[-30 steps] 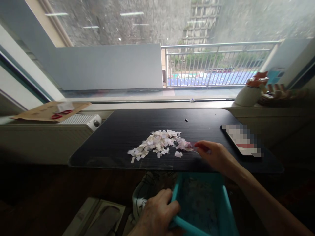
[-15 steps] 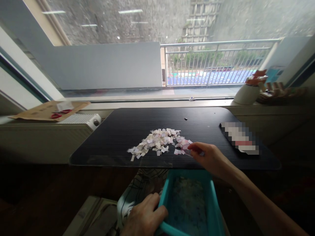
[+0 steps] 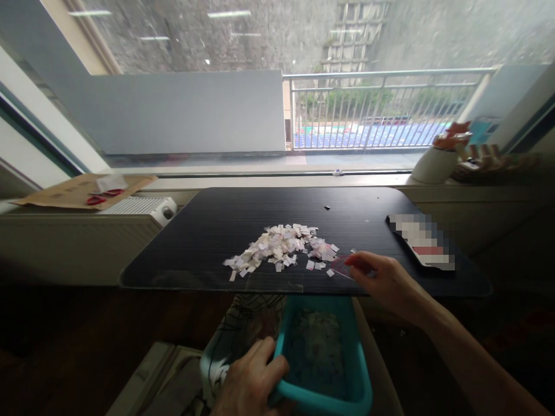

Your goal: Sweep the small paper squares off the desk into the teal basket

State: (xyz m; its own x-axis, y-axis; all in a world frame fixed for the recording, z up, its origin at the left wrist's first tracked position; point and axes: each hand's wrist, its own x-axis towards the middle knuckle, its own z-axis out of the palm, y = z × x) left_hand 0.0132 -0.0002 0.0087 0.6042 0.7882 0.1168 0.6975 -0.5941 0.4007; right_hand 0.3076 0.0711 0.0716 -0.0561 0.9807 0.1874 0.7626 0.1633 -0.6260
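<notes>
My left hand (image 3: 255,372) is closed on the left rim of a turquoise plastic basket (image 3: 365,370), which rests on my lap below the table edge. Small pale pieces lie inside it. Over the black table, my right hand (image 3: 377,274) pinches a thin, see-through sheet with a reddish tint (image 3: 340,264); the fingers partly cover it. To the left of that hand spreads a heap of small white paper pieces (image 3: 277,245), with a few pinkish ones at its right end. Some loose pieces lie close to the sheet's edge.
The black tabletop (image 3: 243,208) meets the window sill. A blurred-out flat object (image 3: 420,241) lies at its right. Red-handled scissors (image 3: 97,200) rest on brown paper (image 3: 56,193) at the left, beside a white radiator (image 3: 141,207). A pale vase (image 3: 435,166) stands on the sill.
My right hand has moved right with the see-through sheet, away from the heap. The basket and my left hand have shifted slightly left.
</notes>
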